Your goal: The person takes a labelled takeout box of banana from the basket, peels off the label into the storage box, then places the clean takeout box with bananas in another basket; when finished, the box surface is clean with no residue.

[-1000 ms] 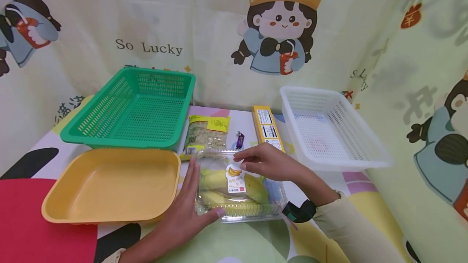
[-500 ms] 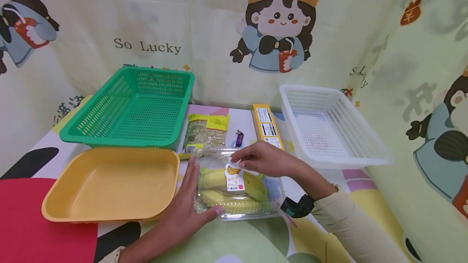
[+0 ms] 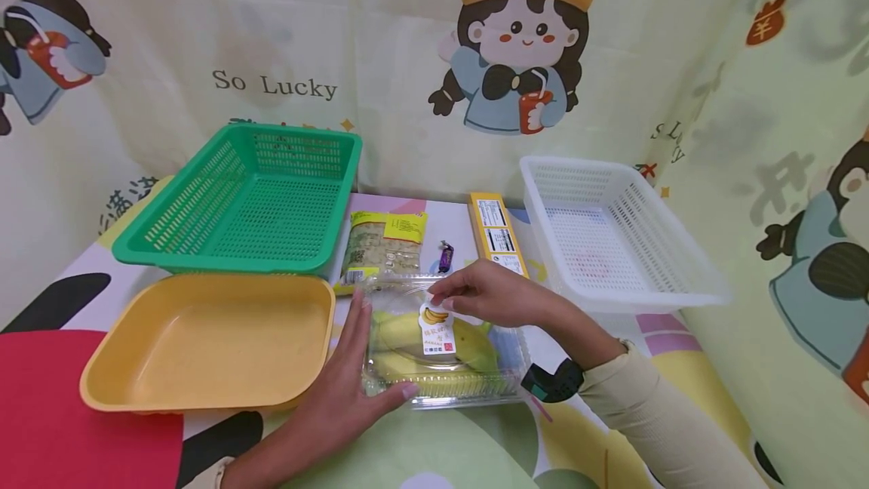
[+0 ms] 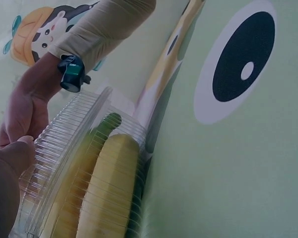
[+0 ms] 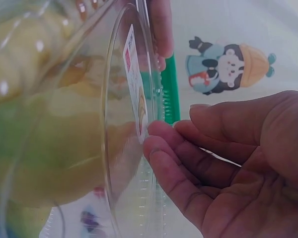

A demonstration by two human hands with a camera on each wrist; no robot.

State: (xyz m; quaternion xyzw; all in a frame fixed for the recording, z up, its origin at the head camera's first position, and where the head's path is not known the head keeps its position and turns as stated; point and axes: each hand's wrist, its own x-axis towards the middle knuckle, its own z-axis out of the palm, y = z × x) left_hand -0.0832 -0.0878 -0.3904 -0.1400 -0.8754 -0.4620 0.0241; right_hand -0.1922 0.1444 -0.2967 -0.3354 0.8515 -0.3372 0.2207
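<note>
Presently, by view.

Head view, container: clear plastic clamshell (image 3: 444, 345) with bananas (image 3: 407, 334) inside, lying flat on the patterned tablecloth (image 3: 475, 451), just right of the yellow tray (image 3: 204, 342).
Head view, label: white sticker (image 3: 437, 329) with a banana picture on the clamshell lid.
Head view, left hand (image 3: 342, 391): fingers straight along the container's left side, thumb against its front edge; it braces rather than grips.
Head view, right hand (image 3: 492, 293): laid over the lid's far edge, fingertips bent down onto the plastic near the sticker; whether they pinch the lid cannot be told here.
Head view, wrist: dark band (image 3: 553, 385) and a cream sleeve (image 3: 652, 429).
Head view, surroundings: green basket (image 3: 247, 198) behind the tray; white basket (image 3: 611, 236) to the right; a snack packet (image 3: 383, 247), a small purple sweet (image 3: 444, 257) and a long yellow box (image 3: 497, 236) between the baskets.

Left wrist view, container: ribbed clamshell (image 4: 69, 168) seen end-on, two bananas (image 4: 111, 188) side by side within.
Left wrist view, left hand: thumb (image 4: 7, 168) pressed to the container's edge.
Left wrist view, right hand (image 4: 25, 106): resting on the far side of the lid.

Right wrist view, container: domed lid (image 5: 89, 114) close to the lens, sticker (image 5: 135, 94) edge-on.
Right wrist view, right hand: fingertips (image 5: 161, 144) loosely curved, touching the lid rim, clamped on nothing.
</note>
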